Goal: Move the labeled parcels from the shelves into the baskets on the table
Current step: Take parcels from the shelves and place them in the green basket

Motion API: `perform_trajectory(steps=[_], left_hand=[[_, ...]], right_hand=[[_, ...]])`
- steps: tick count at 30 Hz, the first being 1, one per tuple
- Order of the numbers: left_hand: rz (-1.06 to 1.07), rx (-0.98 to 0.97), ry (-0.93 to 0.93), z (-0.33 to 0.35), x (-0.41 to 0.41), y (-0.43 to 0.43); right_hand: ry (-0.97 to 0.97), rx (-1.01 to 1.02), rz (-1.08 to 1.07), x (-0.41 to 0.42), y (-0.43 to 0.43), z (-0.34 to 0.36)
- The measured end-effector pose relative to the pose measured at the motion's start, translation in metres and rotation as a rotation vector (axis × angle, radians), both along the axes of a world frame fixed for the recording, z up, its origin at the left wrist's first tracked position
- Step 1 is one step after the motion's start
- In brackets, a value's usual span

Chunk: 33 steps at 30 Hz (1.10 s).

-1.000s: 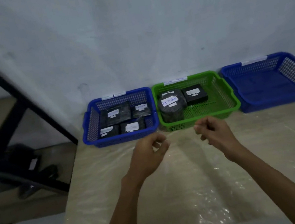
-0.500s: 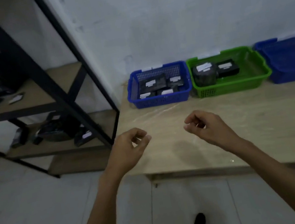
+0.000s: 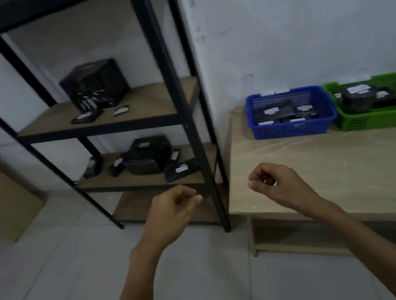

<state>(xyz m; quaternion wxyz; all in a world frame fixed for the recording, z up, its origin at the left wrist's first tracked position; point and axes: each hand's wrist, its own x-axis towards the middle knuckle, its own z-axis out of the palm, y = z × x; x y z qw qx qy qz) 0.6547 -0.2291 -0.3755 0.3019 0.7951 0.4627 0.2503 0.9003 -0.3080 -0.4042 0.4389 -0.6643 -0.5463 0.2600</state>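
Left hand and right hand hover empty, apart from shelved parcels.

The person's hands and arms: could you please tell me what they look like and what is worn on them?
Two bare forearms, no sleeves in view. The left hand and right hand are ungloved; no rings, watch or wristband show.
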Motion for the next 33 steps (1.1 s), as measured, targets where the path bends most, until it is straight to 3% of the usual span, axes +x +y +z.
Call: perform_trajectory(steps=[9, 16, 33], left_hand=[[0.074, 0.007, 0.002, 0.023, -0.158, 0.08], [0.137, 0.149, -0.065, 0.013, -0.198, 0.182], [0.072, 0.061, -0.102, 0.001, -0.262, 0.485]], right_hand=[[-0.001, -0.002, 0.025, -0.146, 0.085, 0.024], [-0.119, 0.039, 0.119, -0.196, 0.191, 0.031], [-0.08, 0.023, 0.057, -0.279, 0.493, 0.034]])
